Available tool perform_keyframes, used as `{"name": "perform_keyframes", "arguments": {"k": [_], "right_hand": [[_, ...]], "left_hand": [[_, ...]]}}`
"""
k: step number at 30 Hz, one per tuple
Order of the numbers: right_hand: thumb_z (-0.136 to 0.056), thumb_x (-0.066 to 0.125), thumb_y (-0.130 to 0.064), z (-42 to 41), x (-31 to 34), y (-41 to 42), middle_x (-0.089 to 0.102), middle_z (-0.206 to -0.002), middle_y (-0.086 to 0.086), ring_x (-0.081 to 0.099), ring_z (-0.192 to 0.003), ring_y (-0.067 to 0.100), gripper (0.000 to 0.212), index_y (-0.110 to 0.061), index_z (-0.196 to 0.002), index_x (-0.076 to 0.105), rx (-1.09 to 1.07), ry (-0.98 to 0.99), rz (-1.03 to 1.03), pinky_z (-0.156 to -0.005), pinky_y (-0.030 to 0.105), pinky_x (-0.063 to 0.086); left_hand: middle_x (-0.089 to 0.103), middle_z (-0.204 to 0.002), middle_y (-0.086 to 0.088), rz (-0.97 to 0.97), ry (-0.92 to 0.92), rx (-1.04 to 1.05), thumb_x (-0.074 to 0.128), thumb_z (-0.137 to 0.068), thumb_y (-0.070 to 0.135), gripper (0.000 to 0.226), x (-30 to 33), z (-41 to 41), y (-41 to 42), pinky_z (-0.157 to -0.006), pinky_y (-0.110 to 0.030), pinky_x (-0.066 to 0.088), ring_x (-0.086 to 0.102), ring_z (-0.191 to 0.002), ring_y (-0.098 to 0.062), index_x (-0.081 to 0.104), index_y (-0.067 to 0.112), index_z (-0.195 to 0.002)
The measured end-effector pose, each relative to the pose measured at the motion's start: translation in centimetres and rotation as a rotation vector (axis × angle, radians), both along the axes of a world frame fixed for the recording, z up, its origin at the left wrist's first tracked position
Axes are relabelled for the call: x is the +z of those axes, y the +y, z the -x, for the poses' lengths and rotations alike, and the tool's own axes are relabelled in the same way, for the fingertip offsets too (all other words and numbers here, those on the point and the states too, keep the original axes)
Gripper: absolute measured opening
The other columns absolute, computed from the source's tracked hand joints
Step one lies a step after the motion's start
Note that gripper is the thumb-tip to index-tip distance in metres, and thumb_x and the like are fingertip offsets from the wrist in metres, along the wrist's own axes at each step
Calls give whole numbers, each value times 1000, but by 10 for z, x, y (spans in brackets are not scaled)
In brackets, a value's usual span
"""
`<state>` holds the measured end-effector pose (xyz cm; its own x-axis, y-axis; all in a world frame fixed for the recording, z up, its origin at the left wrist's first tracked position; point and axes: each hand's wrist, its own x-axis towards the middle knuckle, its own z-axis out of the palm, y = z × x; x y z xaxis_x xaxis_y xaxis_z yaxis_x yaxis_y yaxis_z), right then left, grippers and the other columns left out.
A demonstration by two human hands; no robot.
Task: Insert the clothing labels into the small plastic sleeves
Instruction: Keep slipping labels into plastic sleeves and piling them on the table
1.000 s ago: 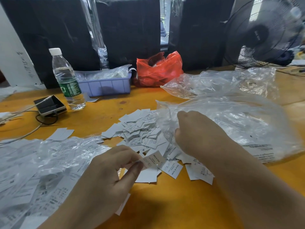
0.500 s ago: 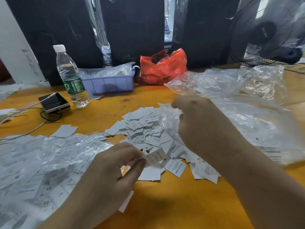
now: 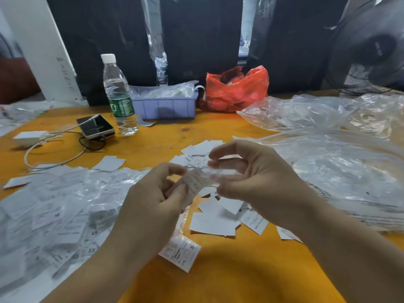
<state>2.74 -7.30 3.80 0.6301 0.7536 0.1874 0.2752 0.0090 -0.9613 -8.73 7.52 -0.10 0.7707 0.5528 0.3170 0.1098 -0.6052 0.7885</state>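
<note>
My left hand (image 3: 150, 200) pinches a white printed clothing label (image 3: 193, 182) between thumb and forefinger. My right hand (image 3: 253, 178) holds a small clear plastic sleeve (image 3: 220, 173) by its edges, just right of the label, and the label's end meets the sleeve's mouth. Both hands hover above a scatter of loose white labels (image 3: 213, 219) on the orange table (image 3: 229, 270). A heap of filled sleeves (image 3: 54, 211) lies at the left. A big clear bag (image 3: 341, 171) lies at the right.
A water bottle (image 3: 119, 95), a phone (image 3: 95, 126) with a white cable, a purple tray (image 3: 166, 107) and a red plastic bag (image 3: 237, 89) stand along the back. A black fan (image 3: 369, 47) is at the far right. More clear bags (image 3: 306, 112) lie behind my right hand.
My right hand has come out of the big clear bag with a small sleeve and moved left to meet the label. My left hand has lifted the label a little.
</note>
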Motion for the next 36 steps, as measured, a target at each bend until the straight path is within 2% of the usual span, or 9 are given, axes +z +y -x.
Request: {"name": "perform_keyframes", "arguments": {"k": [4, 6, 8, 12, 17, 24, 29, 32, 36], "right_hand": [[-73, 69, 20, -1, -5, 3, 74, -97, 4, 73, -91, 14, 45, -19, -98, 69, 11, 32, -9, -82, 39, 60], [-72, 72, 18, 0, -7, 5, 74, -92, 8, 73, -87, 18, 37, -12, -95, 70, 29, 74, -42, -79, 33, 59], [-66, 75, 14, 2, -11, 8, 72, -84, 14, 73, -81, 25, 30, -7, -87, 70, 55, 194, -85, -75, 32, 60], [-55, 77, -8, 4, -19, 13, 67, -77, 18, 69, -70, 27, 24, -2, -78, 71, 86, 344, -89, -61, 32, 58], [-66, 77, -22, 4, -22, 13, 68, -81, 14, 65, -71, 21, 24, -5, -83, 74, 145, 367, 0, -61, 32, 56], [-76, 71, -19, 5, -23, 14, 66, -81, 14, 64, -68, 21, 20, -3, -89, 71, 295, 576, -15, -60, 32, 56], [-83, 64, -19, 6, -22, 14, 65, -83, 14, 64, -71, 22, 16, -6, -88, 72, 363, 624, -10, -62, 34, 55], [-83, 64, -18, 7, -20, 13, 65, -86, 16, 63, -72, 24, 18, -4, -92, 70, 361, 628, 6, -62, 35, 56], [-77, 69, -13, 8, -19, 12, 65, -87, 15, 63, -74, 23, 14, -6, -89, 71, 347, 552, 41, -64, 34, 55]], "left_hand": [[67, -80, 24, 44, -11, 15, 54, -96, 30, 26, 2, 1, 5, -49, -32, 53, 65, -69, -7, 50, 56, -99], [67, -75, 13, 26, -35, -6, 55, -94, 25, 26, 2, 1, 6, -49, -31, 48, 63, -66, -18, 56, 50, -93], [64, -69, 2, 10, -61, -40, 57, -90, 20, 23, 3, 1, 5, -47, -27, 44, 59, -60, -18, 63, 42, -85], [66, -70, 9, 12, -78, -112, 59, -85, 26, 13, 5, 3, -1, -49, -17, 41, 57, -60, -8, 68, 33, -80], [64, -70, 9, 31, -111, -170, 62, -90, 33, 11, 8, 4, -2, -54, -15, 42, 56, -61, -7, 67, 31, -80], [68, -86, 25, 96, -95, -190, 59, -85, 49, 16, 9, 5, 2, -68, -10, 47, 63, -78, 4, 64, 38, -95], [70, -76, 20, 180, -94, -250, 65, -90, 36, 5, 13, 5, 3, -62, -5, 43, 64, -71, 5, 67, 32, -93], [71, -73, 12, 180, -115, -274, 66, -90, 29, 8, 15, 5, 3, -62, -10, 47, 65, -69, 0, 70, 29, -83], [72, -80, 15, 167, -123, -242, 63, -83, 40, 10, 15, 5, 4, -68, -21, 54, 67, -82, -2, 69, 32, -82]]}}
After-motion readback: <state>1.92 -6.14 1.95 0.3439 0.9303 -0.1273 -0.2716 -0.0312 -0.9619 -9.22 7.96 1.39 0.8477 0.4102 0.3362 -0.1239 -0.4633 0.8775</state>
